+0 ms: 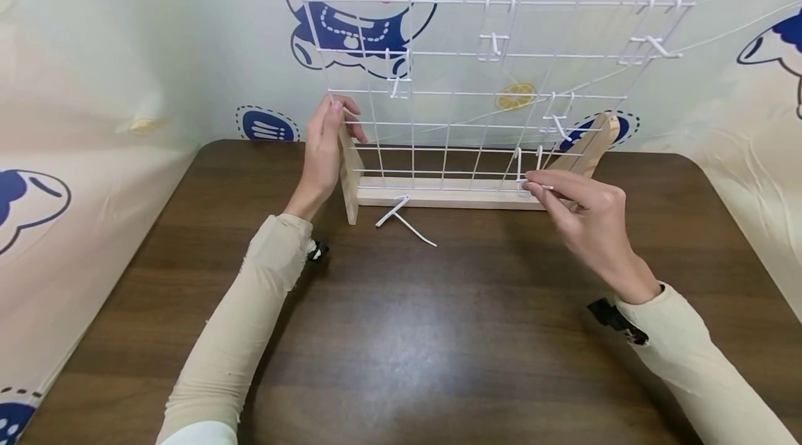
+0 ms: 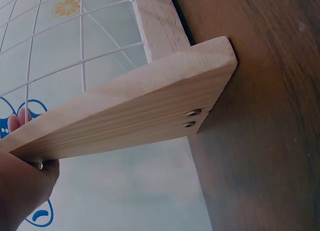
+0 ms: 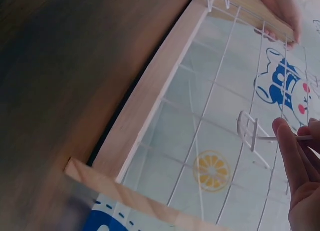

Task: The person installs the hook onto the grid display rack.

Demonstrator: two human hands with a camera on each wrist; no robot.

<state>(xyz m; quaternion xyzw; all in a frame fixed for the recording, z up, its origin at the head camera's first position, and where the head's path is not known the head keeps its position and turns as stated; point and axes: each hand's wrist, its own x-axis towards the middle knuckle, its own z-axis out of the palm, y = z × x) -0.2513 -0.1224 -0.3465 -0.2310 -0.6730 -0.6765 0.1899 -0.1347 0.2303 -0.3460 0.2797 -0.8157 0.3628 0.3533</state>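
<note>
A white wire grid (image 1: 412, 122) stands in a wooden frame with a flat base bar (image 1: 451, 197). At the frame's left side board (image 2: 150, 101), my left hand (image 1: 324, 142) grips the upper part, thumb on the near side and fingers behind. My right hand (image 1: 592, 215) pinches the prong of a white wire hook (image 3: 255, 133) between thumb and fingers. That hook overlaps the lower right of the grid in the head view, its two bent ends pointing up. Another white hook (image 1: 410, 222) hangs low near the left end of the base bar.
More white hooks hang on the grid: one at upper middle (image 1: 495, 43), one at upper right (image 1: 651, 46), one at left (image 1: 396, 85) and one at lower right (image 1: 557, 126). A brown wooden table (image 1: 401, 333) lies below. Printed cloth (image 1: 188, 48) hangs behind.
</note>
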